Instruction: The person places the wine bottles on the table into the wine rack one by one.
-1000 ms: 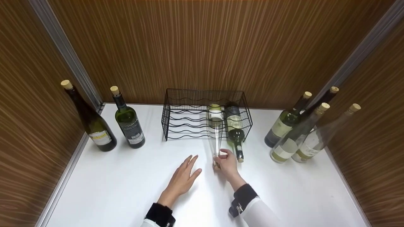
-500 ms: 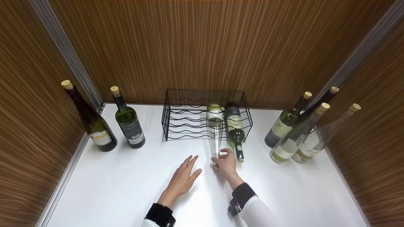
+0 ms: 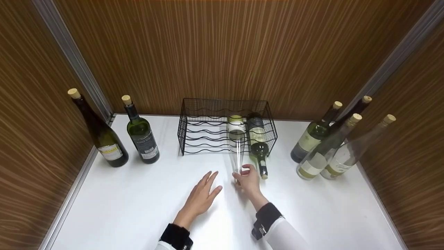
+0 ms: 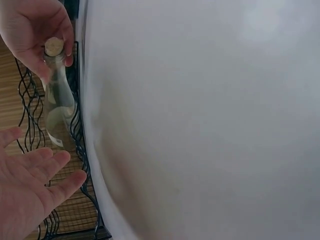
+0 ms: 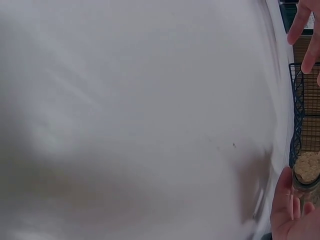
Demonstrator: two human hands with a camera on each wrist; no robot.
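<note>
A clear wine bottle [image 3: 237, 149] lies in the black wire rack [image 3: 182, 147], its neck pointing toward me past the rack's front. My right hand [image 3: 249, 179] holds that neck near the cork [image 4: 54, 46], thumb on one side and fingers on the other. In the left wrist view the right hand [image 4: 35, 30] wraps the neck just below the cork. My left hand [image 3: 200, 198] hovers left of the bottle, fingers spread, holding nothing. To the right of the clear bottle, a green wine bottle [image 3: 259, 149] lies in the rack, neck also forward.
Two dark corked bottles, a brown one [image 3: 111, 149] and a green one [image 3: 144, 142], stand on the left of the white table [image 3: 138, 208]. Several corked bottles, including a clear one [image 3: 314, 165], stand grouped at the right. Wood-grain panels [image 3: 222, 52] enclose the back and sides.
My right thumb has shifted slightly left across the bottle neck, with the hand still at the neck. The left hand, rack and bottles have stayed in place.
</note>
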